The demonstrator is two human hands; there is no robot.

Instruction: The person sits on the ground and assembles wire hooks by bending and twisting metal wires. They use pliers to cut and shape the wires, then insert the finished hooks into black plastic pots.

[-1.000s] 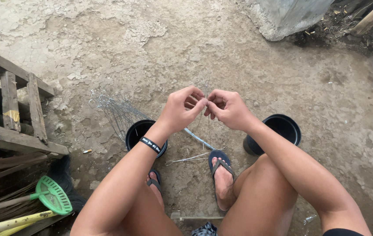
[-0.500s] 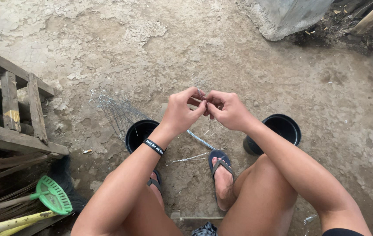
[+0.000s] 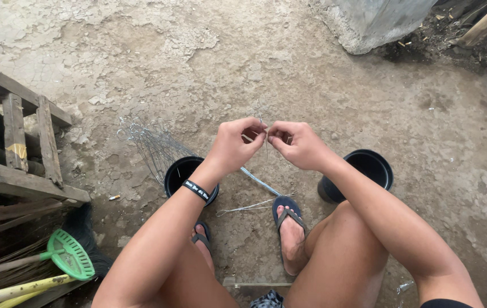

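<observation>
Head view, looking down past bare knees to a dirt floor (image 3: 323, 74).

Left hand (image 3: 235, 145) and right hand (image 3: 298, 144) raised close together, fingertips nearly meeting, both pinched on a thin piece of wire (image 3: 262, 122). Left thumb and forefinger clamped on one side, right thumb and forefinger on the other, remaining fingers curled in. Wire running up between the fingertips, its short free end poking out just above them, probably gripped this close so the thin metal can be bent or twisted without springing away.

Just below and left of the fingers, beyond the banded left wrist: a black bucket (image 3: 182, 174), with a bundle of looped wire pieces (image 3: 149, 142) fanned out on the ground beside it, within easy reach of the left hand. Directly beneath the fingers, a longer metal rod (image 3: 260, 181) lying slantwise, and a bent wire (image 3: 249, 206) near the right sandal (image 3: 289, 214). Below and right of the fingers, a second black bucket (image 3: 369, 168) tucked against the right leg, apparently placed one per side.

Far left of the hands: a weathered wooden frame (image 3: 21, 137) and a green broom head (image 3: 71, 254) on a yellow handle. Far above the fingers, a concrete block (image 3: 375, 20).
</observation>
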